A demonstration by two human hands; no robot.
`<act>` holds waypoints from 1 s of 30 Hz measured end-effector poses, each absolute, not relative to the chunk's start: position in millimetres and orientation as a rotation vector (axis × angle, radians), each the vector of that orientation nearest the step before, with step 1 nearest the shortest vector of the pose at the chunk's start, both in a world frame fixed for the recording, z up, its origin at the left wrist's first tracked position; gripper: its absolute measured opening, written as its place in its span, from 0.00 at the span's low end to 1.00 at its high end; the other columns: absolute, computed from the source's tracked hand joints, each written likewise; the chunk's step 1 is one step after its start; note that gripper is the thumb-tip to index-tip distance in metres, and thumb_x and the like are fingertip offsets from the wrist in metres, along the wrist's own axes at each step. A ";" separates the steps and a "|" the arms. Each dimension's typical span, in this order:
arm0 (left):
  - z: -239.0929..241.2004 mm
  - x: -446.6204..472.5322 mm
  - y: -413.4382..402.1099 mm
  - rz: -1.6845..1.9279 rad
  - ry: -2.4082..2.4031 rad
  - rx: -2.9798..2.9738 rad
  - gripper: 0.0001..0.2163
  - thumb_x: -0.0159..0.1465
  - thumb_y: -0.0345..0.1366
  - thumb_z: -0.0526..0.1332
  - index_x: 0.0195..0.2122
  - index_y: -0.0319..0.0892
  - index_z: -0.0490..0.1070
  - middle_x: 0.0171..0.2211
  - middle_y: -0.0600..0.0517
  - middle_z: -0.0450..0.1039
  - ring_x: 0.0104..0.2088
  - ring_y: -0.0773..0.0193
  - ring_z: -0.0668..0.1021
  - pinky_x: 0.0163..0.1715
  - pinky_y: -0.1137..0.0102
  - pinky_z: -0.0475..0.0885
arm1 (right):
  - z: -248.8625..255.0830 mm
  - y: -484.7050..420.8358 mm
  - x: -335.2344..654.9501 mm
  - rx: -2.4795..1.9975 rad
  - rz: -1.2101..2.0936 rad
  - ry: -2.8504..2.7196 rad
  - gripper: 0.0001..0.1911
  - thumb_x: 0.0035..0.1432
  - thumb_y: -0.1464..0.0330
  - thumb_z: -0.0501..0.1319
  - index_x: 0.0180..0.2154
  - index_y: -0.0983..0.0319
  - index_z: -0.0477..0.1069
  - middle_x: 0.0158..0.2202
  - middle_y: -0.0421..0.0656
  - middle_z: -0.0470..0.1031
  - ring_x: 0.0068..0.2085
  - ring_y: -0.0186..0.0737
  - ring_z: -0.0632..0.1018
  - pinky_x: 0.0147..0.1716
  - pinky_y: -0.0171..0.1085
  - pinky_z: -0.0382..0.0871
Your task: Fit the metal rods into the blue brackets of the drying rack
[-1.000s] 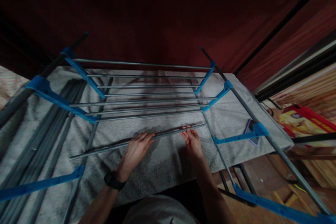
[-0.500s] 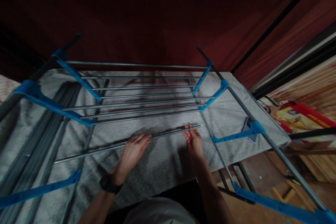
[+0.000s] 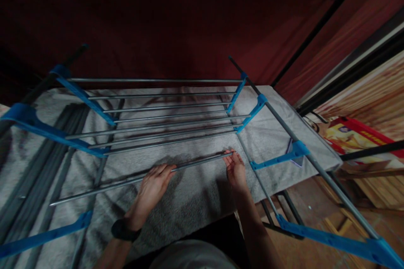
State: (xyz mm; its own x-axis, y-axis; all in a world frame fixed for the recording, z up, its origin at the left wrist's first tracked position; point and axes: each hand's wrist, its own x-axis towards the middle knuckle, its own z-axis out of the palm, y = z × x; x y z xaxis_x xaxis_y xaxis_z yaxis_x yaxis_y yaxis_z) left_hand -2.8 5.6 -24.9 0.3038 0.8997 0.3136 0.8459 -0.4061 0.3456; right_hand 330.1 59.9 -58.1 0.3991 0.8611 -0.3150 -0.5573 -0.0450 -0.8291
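Observation:
A thin grey metal rod [image 3: 195,162] slants across the space between the side frames, its left end lower in view. My left hand [image 3: 155,181], with a dark watch on the wrist, is closed over the rod near its middle. The fingers of my right hand [image 3: 235,167] pinch the rod's right end. Beyond it, several rods [image 3: 158,138] span the blue plastic brackets of a rack. The blue bracket [image 3: 277,159] to the right of my right hand and the blue bracket [image 3: 47,232] at lower left have no rod between them.
The rack stands over a bed or table covered with a grey fleecy cloth [image 3: 195,193]. A bundle of grey tubes [image 3: 34,176] lies at the left. A red and yellow box [image 3: 356,136] sits at the right. Dark red fabric [image 3: 189,21] hangs behind.
The rod and both hands stay together, with the rod's left end now further left in view. My right hand has slid to the rod's right tip. The view has shifted slightly.

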 end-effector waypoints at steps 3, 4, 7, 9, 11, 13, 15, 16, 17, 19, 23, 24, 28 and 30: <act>-23.7 1.4 5.6 0.728 1.643 2.456 0.16 0.81 0.40 0.54 0.53 0.47 0.83 0.45 0.46 0.88 0.45 0.51 0.89 0.48 0.59 0.84 | -60.4 59.8 329.4 -1.123 1.193 -0.366 0.09 0.60 0.59 0.72 0.42 0.50 0.79 0.44 0.42 0.89 0.53 0.46 0.87 0.61 0.48 0.83; -23.9 3.2 5.6 0.738 1.640 2.465 0.16 0.81 0.40 0.54 0.53 0.46 0.83 0.44 0.46 0.88 0.45 0.51 0.89 0.48 0.59 0.84 | -61.3 59.5 328.8 -1.122 1.200 -0.380 0.09 0.59 0.58 0.73 0.42 0.50 0.79 0.45 0.42 0.89 0.53 0.47 0.87 0.61 0.49 0.83; -26.2 8.8 5.4 0.760 1.623 2.482 0.16 0.82 0.40 0.54 0.53 0.46 0.83 0.45 0.45 0.88 0.45 0.51 0.89 0.48 0.59 0.84 | -63.9 58.3 324.6 -1.119 1.220 -0.394 0.09 0.58 0.58 0.75 0.40 0.48 0.80 0.45 0.41 0.89 0.53 0.48 0.88 0.60 0.49 0.84; -28.0 12.1 5.4 0.760 1.620 2.471 0.16 0.81 0.39 0.54 0.53 0.46 0.83 0.45 0.46 0.88 0.45 0.52 0.89 0.48 0.60 0.84 | -65.7 57.3 319.2 -1.114 1.255 -0.380 0.10 0.56 0.58 0.76 0.40 0.49 0.81 0.44 0.40 0.89 0.51 0.47 0.88 0.57 0.48 0.85; -28.6 14.5 5.6 0.747 1.623 2.451 0.15 0.81 0.38 0.55 0.52 0.47 0.83 0.45 0.46 0.88 0.44 0.53 0.89 0.48 0.60 0.84 | -67.4 56.0 311.7 -1.105 1.306 -0.361 0.12 0.54 0.59 0.77 0.39 0.51 0.81 0.43 0.41 0.89 0.48 0.45 0.88 0.53 0.46 0.86; -27.6 16.3 5.9 0.728 1.627 2.437 0.14 0.81 0.37 0.55 0.52 0.47 0.83 0.45 0.46 0.88 0.44 0.53 0.89 0.48 0.60 0.84 | -69.2 54.1 303.3 -1.098 1.352 -0.342 0.14 0.52 0.60 0.79 0.39 0.53 0.80 0.42 0.42 0.89 0.46 0.44 0.88 0.50 0.44 0.86; -25.4 17.8 6.3 0.696 1.623 2.432 0.14 0.80 0.37 0.55 0.52 0.47 0.83 0.45 0.47 0.88 0.44 0.53 0.89 0.48 0.60 0.84 | -70.8 51.6 296.3 -1.091 1.371 -0.332 0.16 0.51 0.60 0.80 0.38 0.55 0.79 0.42 0.43 0.88 0.45 0.44 0.88 0.50 0.44 0.86; -24.2 18.6 6.4 0.676 1.620 2.432 0.14 0.80 0.37 0.55 0.52 0.47 0.83 0.45 0.47 0.88 0.45 0.53 0.89 0.48 0.61 0.84 | -71.6 50.4 294.0 -1.090 1.372 -0.335 0.16 0.51 0.59 0.80 0.38 0.55 0.79 0.42 0.43 0.88 0.45 0.44 0.88 0.51 0.44 0.86; -23.1 19.4 6.6 0.654 1.619 2.430 0.14 0.80 0.37 0.55 0.52 0.47 0.83 0.45 0.47 0.88 0.45 0.53 0.89 0.48 0.61 0.84 | -72.3 49.3 292.7 -1.091 1.370 -0.342 0.17 0.51 0.59 0.81 0.38 0.55 0.78 0.42 0.42 0.88 0.46 0.44 0.88 0.52 0.45 0.85; -22.0 21.2 7.1 0.625 1.627 2.422 0.14 0.80 0.36 0.55 0.53 0.47 0.83 0.45 0.46 0.88 0.45 0.52 0.89 0.49 0.60 0.83 | -73.8 47.8 292.7 -1.089 1.360 -0.360 0.19 0.50 0.58 0.82 0.38 0.54 0.78 0.41 0.41 0.87 0.47 0.45 0.88 0.55 0.47 0.85; -24.6 24.7 8.1 0.614 1.648 2.392 0.14 0.79 0.35 0.56 0.53 0.47 0.83 0.44 0.45 0.88 0.46 0.51 0.89 0.51 0.59 0.83 | -75.6 47.3 297.5 -1.095 1.360 -0.386 0.17 0.50 0.60 0.80 0.38 0.53 0.78 0.42 0.41 0.87 0.49 0.48 0.87 0.59 0.51 0.84; -25.6 25.4 8.2 0.609 1.650 2.386 0.14 0.79 0.35 0.56 0.53 0.47 0.83 0.45 0.45 0.88 0.46 0.51 0.88 0.51 0.59 0.83 | -75.3 47.4 298.5 -1.100 1.363 -0.392 0.16 0.51 0.60 0.80 0.39 0.53 0.78 0.42 0.41 0.88 0.49 0.48 0.87 0.60 0.52 0.83; -27.1 28.8 8.2 0.586 1.654 2.381 0.14 0.79 0.35 0.56 0.54 0.47 0.83 0.45 0.46 0.88 0.47 0.52 0.88 0.51 0.60 0.82 | -71.8 47.7 299.9 -1.102 1.374 -0.373 0.17 0.50 0.60 0.81 0.41 0.54 0.80 0.42 0.41 0.88 0.49 0.46 0.87 0.60 0.51 0.83; -25.8 30.6 8.0 0.570 1.642 2.380 0.14 0.79 0.34 0.56 0.54 0.47 0.82 0.46 0.46 0.88 0.47 0.53 0.88 0.51 0.61 0.82 | -69.8 47.4 299.8 -1.100 1.384 -0.361 0.18 0.50 0.60 0.81 0.40 0.54 0.80 0.42 0.42 0.88 0.48 0.46 0.87 0.60 0.50 0.84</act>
